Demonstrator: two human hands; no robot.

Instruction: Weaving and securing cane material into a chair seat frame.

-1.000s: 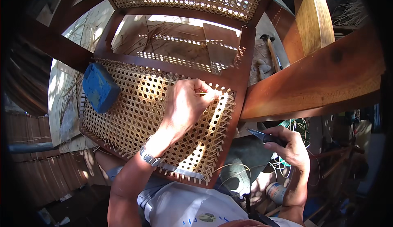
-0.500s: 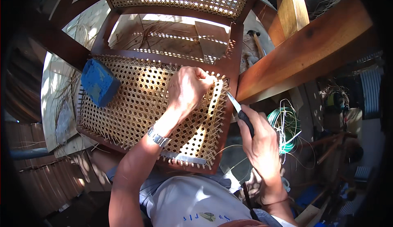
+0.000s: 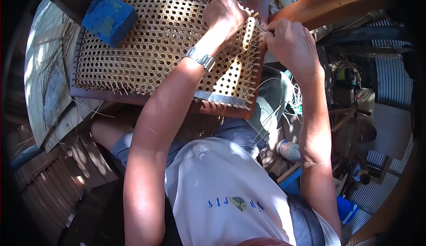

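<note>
A woven cane seat panel (image 3: 155, 46) lies in the wooden chair frame (image 3: 155, 98), with small pegs standing along its edges. My left hand (image 3: 225, 14), a metal watch at its wrist, is closed in a pinch at the far right corner of the cane. What its fingertips hold is too small to make out. My right hand (image 3: 293, 44) is wrapped round a knife (image 3: 261, 26); the handle is hidden in the fist, and the thin blade points to the pegs by my left fingertips. A blue foam block (image 3: 110, 19) rests on the far left of the cane.
A flat grey strip (image 3: 219, 98) lies along the seat's near right edge. Thick wooden beams (image 3: 333, 4) stand at the far right. Coiled green and white strands (image 3: 295, 97) and a white jar (image 3: 288, 150) are right of the seat. Loose cane strips litter the left.
The view has tipped down, so the seat appears higher. My right hand has turned over and brought the knife up to the corner by my left hand, which stays pinched there.
</note>
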